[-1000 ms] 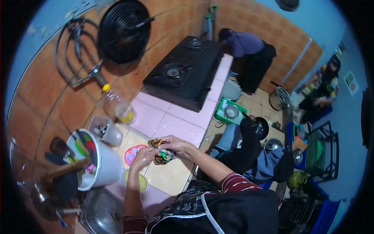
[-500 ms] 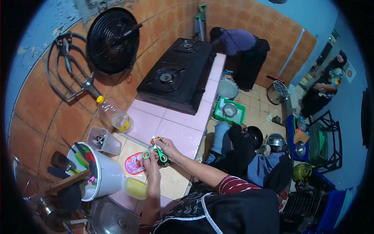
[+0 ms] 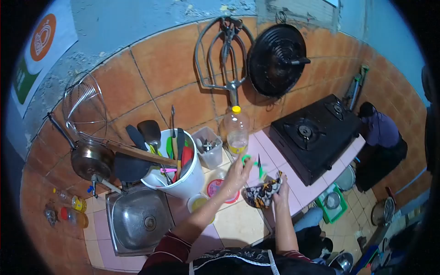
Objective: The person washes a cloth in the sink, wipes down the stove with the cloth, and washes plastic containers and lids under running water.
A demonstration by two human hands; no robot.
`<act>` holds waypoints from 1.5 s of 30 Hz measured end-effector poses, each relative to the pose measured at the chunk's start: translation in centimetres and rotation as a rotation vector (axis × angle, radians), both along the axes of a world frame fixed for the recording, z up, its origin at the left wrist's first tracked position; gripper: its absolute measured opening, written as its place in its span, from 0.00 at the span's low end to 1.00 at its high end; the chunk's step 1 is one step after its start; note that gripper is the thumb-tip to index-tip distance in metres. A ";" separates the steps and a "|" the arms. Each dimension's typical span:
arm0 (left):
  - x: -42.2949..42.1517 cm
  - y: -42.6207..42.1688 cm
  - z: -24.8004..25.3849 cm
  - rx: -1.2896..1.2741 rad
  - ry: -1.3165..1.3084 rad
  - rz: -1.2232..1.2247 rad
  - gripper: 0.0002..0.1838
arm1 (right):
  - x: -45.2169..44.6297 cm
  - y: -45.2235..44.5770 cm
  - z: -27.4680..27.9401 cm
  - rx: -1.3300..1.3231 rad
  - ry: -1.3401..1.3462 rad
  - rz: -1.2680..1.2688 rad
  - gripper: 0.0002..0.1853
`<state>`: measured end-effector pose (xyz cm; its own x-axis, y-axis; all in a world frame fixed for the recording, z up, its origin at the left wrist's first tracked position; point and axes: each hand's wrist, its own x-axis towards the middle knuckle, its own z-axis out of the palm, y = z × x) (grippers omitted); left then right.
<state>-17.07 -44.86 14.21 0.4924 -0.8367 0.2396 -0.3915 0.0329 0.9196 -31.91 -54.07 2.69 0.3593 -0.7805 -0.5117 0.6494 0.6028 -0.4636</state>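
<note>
My left hand is closed on green-handled scissors, smeared by motion, their dark blades apart from the other hand. In my right hand is a crumpled patterned cloth, black, white and orange, gripped at its right side and held above the counter. Behind my left forearm lie a round pink-red lid or container and a yellowish container, both partly covered by my arm.
A white bucket of utensils stands left, beside a steel sink. A clear bin and a yellow-capped bottle line the wall. The black stove is at right. A person bends beyond it.
The view has swung left, bringing in the sink. My hands have moved apart: the scissors are now in my left hand, and the patterned cloth shows more fully in my right.
</note>
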 end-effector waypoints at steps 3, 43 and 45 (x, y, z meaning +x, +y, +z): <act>6.6 -5.2 6.1 -0.311 -0.336 0.055 0.11 | -0.4 0.0 -1.5 -0.241 0.072 0.238 0.14; -4.5 -1.5 -2.7 -0.237 0.413 -0.380 0.30 | -1.5 -1.1 14.1 -0.703 0.140 0.291 0.15; -5.0 0.3 -5.7 0.029 0.403 -0.344 0.29 | -1.9 -1.7 12.8 -0.687 0.128 0.250 0.14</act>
<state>-22.06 -44.52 8.50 0.2362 -0.9697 0.0628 0.0220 0.0700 0.9973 -33.86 -55.79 15.54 0.5385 -0.8425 0.0129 0.4464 0.2722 -0.8524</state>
